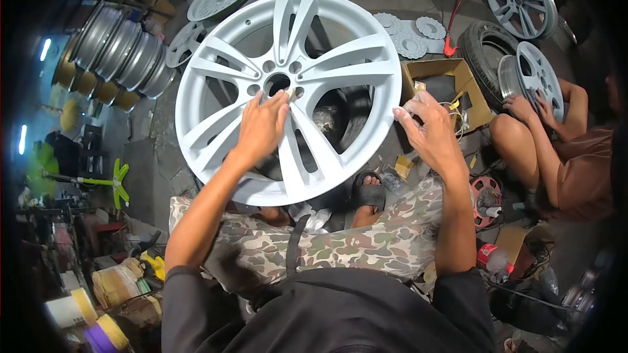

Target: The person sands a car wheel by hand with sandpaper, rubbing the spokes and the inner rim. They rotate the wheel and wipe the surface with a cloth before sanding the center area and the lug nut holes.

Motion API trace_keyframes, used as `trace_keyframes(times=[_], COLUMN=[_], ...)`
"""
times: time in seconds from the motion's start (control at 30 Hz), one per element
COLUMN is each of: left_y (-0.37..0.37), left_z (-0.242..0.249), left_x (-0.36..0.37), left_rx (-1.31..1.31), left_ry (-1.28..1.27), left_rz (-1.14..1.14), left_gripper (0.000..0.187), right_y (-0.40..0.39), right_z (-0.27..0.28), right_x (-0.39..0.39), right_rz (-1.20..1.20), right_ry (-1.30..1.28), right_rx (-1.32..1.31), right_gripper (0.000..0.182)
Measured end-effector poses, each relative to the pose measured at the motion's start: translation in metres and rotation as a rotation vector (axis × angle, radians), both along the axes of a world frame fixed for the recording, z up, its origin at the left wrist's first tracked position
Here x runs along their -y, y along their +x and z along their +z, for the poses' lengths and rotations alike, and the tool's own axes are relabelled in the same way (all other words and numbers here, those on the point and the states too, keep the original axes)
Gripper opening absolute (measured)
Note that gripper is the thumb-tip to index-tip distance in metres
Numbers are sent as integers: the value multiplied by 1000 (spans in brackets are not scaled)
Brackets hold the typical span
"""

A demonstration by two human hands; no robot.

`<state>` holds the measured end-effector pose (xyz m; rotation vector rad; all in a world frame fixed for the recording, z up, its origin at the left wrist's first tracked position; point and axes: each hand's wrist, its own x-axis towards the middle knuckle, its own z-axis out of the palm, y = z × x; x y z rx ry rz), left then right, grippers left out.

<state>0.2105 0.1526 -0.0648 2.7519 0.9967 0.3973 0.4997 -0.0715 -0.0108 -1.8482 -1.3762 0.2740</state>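
A large pale grey-white alloy wheel (360,147) with paired spokes fills the middle, lying tilted in front of my knees. My left hand (263,124) rests by its centre hole, fingers stretched over the hub and the base of a spoke. A small pale bit shows at those fingertips, too small to make out. Beside the right side of the rim is my right hand (428,132). Its fingers are bent and the thumb is held apart, with the thumb tip at the rim's edge. Nothing can be seen held in it.
A cardboard box (472,85) with cords stands right of the wheel, near a tyre (485,49). At the far right, another person's hands (533,106) touch a silver wheel (538,68). Stacked rims (121,49) stand left; a red-capped bottle (494,258) lies lower right.
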Motion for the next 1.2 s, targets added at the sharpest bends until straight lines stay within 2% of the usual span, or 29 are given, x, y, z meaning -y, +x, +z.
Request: trace_keyframes(times=[0.17, 0.2, 0.33, 0.4, 0.43, 0.53, 0.67, 0.73, 0.8, 0.87, 1.0, 1.07, 1.2], left_y=[-19, -22, -7, -12, -13, -13, -19, -43, -67, -72, -43, -42, -76], left_z=[13, 9, 0, -4, 12, 38, 46, 59, 70, 72, 66, 64, 71], left_x=[23, 11, -11, 11, 36, 82, 111, 144, 158, 159, 139, 132, 127], left_rx=[9, 32, 5, 58, 97, 10, -39, -59, -129, -190, -115, -80, -110], left_ry=[20, 22, -11, -30, -67, -106, -44, -161, -184, -217, -205, -279, -279], left_rz=[-80, -157, -81, -87, -117, -123, -180, -386, -422, -454, -540, -584, -598], left_gripper=[37, 37, 39, 39, 40, 43, 47, 54, 56, 58, 56, 55, 55], right_y=[9, 9, 9, 10, 10, 6, 7, 5, 5, 4, 1, 5, 9], right_z=[-13, -9, 0, -6, -8, -4, -6, -9, -5, -2, -3, -6, -12], right_x=[10, 10, 5, 8, 10, 10, 7, 6, 9, 9, 4, 5, 11], right_rz=[13, -19, -39, -30, -27, -18, -14, 4, 4, -4, 14, 11, -38], right_ry=[29, -22, -20, 13, 8, -59, -19, 22, -29, -42, -34, -62, -71], right_rx=[5, 18, 34, 27, 25, -29, 29, 41, 40, 27, 40, 58, 56], right_gripper=[27, 27, 27, 27, 27, 27, 27, 27, 27, 27, 28, 27, 26])
